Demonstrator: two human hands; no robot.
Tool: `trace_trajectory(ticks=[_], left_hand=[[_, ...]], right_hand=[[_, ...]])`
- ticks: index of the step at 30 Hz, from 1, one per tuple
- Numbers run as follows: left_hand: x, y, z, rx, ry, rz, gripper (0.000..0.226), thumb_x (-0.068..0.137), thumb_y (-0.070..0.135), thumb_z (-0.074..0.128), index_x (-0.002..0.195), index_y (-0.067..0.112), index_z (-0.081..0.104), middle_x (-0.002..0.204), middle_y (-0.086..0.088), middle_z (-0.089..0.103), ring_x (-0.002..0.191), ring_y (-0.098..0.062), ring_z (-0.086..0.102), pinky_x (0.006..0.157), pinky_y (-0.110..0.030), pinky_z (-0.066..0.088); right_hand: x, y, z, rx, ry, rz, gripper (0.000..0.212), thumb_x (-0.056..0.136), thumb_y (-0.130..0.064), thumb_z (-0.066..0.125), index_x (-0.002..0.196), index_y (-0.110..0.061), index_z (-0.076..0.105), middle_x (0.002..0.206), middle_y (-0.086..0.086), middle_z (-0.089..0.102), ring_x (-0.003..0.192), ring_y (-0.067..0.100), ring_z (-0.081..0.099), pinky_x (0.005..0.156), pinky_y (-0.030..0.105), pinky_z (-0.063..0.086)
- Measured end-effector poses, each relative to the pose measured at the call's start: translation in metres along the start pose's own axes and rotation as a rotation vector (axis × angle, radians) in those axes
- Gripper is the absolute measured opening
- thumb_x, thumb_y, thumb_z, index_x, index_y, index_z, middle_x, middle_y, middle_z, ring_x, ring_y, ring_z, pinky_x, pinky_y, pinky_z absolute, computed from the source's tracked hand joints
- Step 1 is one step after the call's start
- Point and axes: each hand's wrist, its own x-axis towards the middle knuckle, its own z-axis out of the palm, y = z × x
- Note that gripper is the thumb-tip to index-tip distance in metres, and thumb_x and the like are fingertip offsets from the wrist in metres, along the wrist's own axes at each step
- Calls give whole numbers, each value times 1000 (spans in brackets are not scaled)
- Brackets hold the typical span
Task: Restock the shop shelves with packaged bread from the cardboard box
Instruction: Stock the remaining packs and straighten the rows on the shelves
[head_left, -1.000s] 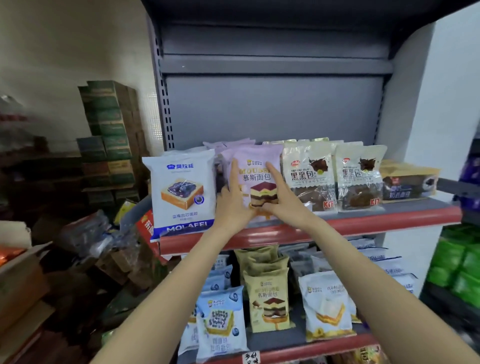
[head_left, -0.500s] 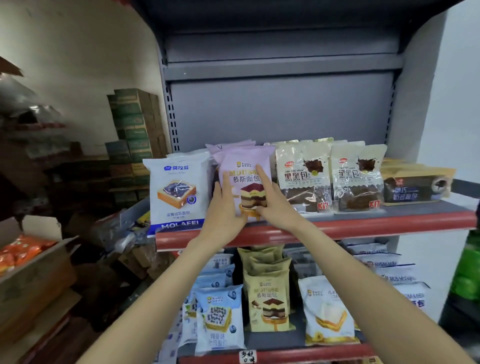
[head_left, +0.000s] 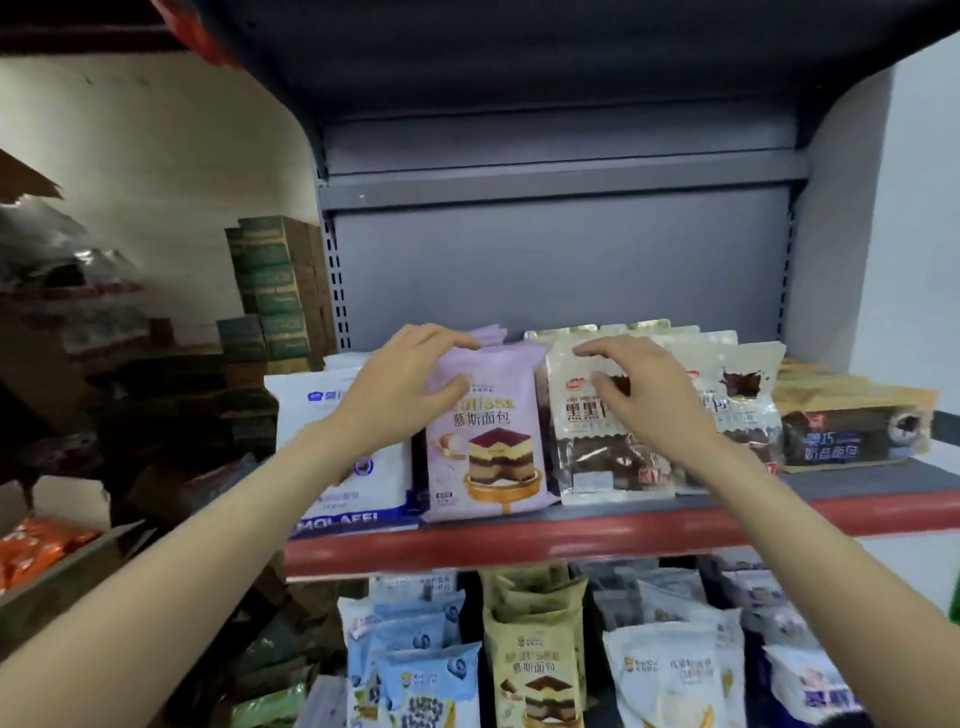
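Head view: a glossy lilac plastic bread packet stands upright on the red-edged grey metal shelf, its upper left corner gripped by the left hand. Just right of it, the right hand hovers with relaxed curled fingers, holding nothing, before clear crinkled packets of dark bread. At lower left, an open brown cardboard box contains orange packets.

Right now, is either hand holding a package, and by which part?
The left hand grips the purple mousse bread packet at its top left corner. The right hand hovers with curled fingers before the black bread packet, holding nothing.
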Motion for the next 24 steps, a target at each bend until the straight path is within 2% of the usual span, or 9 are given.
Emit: trace_trajectory(ticks=[3, 8, 13, 17, 24], left_hand=[[36, -2, 15, -32, -38, 7, 32, 91, 28, 58, 123, 22, 58, 124, 6, 59, 116, -16, 49, 90, -17, 29], [82, 7, 44, -105, -133, -41, 26, 93, 30, 53, 118, 27, 59, 119, 12, 61, 112, -10, 51, 89, -24, 36], [118, 21, 63, -225, -231, -170, 18, 89, 37, 58, 104, 32, 66, 102, 14, 69, 99, -7, 61, 83, -24, 43], [131, 27, 71, -209, -330, -180, 14, 81, 39, 68, 94, 34, 71, 89, 15, 69, 97, -6, 63, 85, -25, 46], [128, 24, 66, -123, -255, -253, 10, 78, 29, 70, 86, 34, 74, 85, 12, 71, 92, -11, 64, 74, -22, 45]], right_hand=[[21, 25, -9, -148, -52, -40, 25, 86, -8, 60, 109, -15, 65, 116, 3, 65, 110, 27, 53, 96, 31, 35], [34, 43, -9, -248, -201, -20, 31, 89, -23, 59, 119, -18, 60, 126, 2, 58, 121, 23, 46, 106, 36, 31], [37, 48, -4, -315, -250, 0, 30, 92, -29, 53, 117, -15, 61, 129, 2, 57, 121, 23, 45, 104, 35, 32], [38, 51, -4, -310, -241, -22, 25, 96, -21, 48, 112, -12, 65, 127, 2, 59, 119, 24, 47, 102, 36, 34], [41, 49, -12, -316, -277, -30, 25, 97, -22, 46, 112, -16, 65, 131, -2, 56, 123, 23, 42, 100, 34, 31]])
